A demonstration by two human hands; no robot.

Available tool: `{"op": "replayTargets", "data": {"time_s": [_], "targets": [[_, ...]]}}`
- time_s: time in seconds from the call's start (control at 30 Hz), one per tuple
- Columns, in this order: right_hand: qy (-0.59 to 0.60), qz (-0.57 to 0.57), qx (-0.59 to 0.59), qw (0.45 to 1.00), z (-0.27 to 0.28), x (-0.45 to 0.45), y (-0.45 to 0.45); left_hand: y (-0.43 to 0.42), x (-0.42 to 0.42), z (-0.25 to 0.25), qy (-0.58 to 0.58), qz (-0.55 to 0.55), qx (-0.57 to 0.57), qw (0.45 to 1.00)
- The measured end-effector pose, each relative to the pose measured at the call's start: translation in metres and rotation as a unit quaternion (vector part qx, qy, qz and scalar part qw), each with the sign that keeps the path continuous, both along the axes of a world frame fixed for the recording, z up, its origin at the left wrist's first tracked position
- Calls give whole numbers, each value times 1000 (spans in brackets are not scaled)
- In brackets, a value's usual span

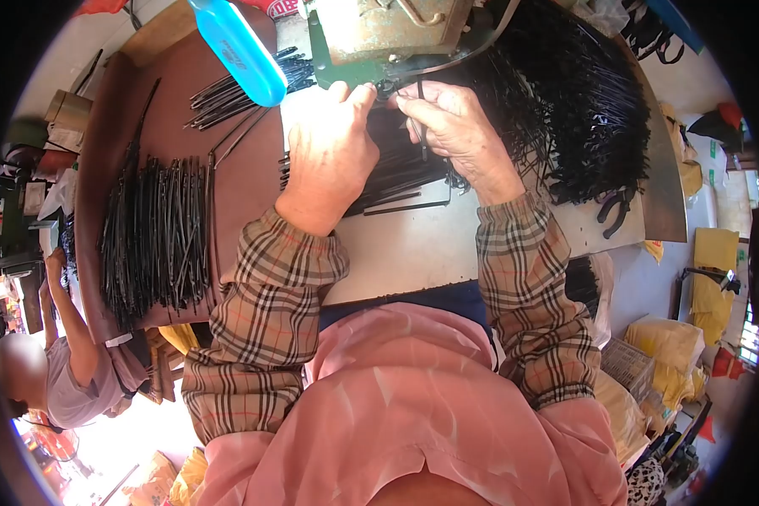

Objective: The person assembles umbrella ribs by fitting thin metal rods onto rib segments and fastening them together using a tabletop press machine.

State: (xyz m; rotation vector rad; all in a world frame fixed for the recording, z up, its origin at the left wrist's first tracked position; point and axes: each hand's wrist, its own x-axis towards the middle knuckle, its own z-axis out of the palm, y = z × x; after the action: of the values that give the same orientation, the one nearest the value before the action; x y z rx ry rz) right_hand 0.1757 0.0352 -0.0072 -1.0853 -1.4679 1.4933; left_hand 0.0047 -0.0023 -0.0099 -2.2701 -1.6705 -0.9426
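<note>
My right hand (460, 135) pinches a thin black strip (422, 148), which hangs down between its thumb and fingers. Close beside it, my left hand (333, 160) has its fingers curled together at the foot of a worn metal machine (388, 38). Whatever those left fingers grip is too small and overlit to make out. Small dark parts show between the two hands at the machine. Beneath them, many thin black strips (388, 173) lie loosely piled on the pale tabletop (405, 253).
A bright blue lamp-like object (240, 51) hangs at upper left. Bundles of black strips (156, 240) lie on the brown surface (244, 169), with a large heap (594, 110) at right. Pliers (616, 211) rest near the right edge. Another person (80, 371) is at far left.
</note>
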Motion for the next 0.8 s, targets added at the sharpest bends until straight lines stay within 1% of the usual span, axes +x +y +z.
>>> {"op": "replayTargets", "data": {"time_s": [0.13, 0.23, 0.27, 0.33, 0.37, 0.4, 0.43, 0.47, 0.5, 0.53, 0.57, 0.63, 0.67, 0.77, 0.8], "targets": [[-7, 2, 3, 1000, -2, 1, 1, 1, 0, -2, -6, -5, -5, 1000], [7, 4, -5, 1000, 0, 0, 1, 1, -1, 0, -4, -2, -21, 1000], [24, 10, -24, 999, 0, 0, 1, 0, -1, 0, -4, -2, -28, 1000], [59, 23, -63, 996, -2, 1, 2, 1, -4, -7, -4, -22, 32, 999], [59, 19, -40, 997, -3, 1, 1, 1, -7, -10, -4, -32, 62, 998], [58, 16, -18, 998, -4, 1, -1, 2, -13, -12, -100, -69, -7, 993], [57, 12, 4, 998, -5, 2, -1, 3, -23, -13, -195, -106, -76, 972], [77, 16, -23, 997, -7, 4, -1, 3, -32, -13, -286, -140, -144, 937], [97, 20, -49, 994, -8, 7, 1, -5, -39, 5, -394, -122, -283, 866], [118, 24, -75, 990, -9, 9, 3, -10, -52, 13, -420, -97, -337, 837], [145, -7, -82, 986, -12, 8, 3, -13, -61, 17, -444, -70, -390, 803], [196, -70, -98, 973, -20, 9, 0, -14, -61, 19, -489, -69, -407, 769], [212, -53, -98, 971, -27, 11, 2, -14, -61, 18, -511, -68, -415, 750], [244, -54, -88, 964, -23, -3, -7, -6, -49, 8, -574, -130, -393, 707], [253, -50, -83, 963, -24, -2, -7, -4, -46, 8, -572, -128, -390, 711]]}}
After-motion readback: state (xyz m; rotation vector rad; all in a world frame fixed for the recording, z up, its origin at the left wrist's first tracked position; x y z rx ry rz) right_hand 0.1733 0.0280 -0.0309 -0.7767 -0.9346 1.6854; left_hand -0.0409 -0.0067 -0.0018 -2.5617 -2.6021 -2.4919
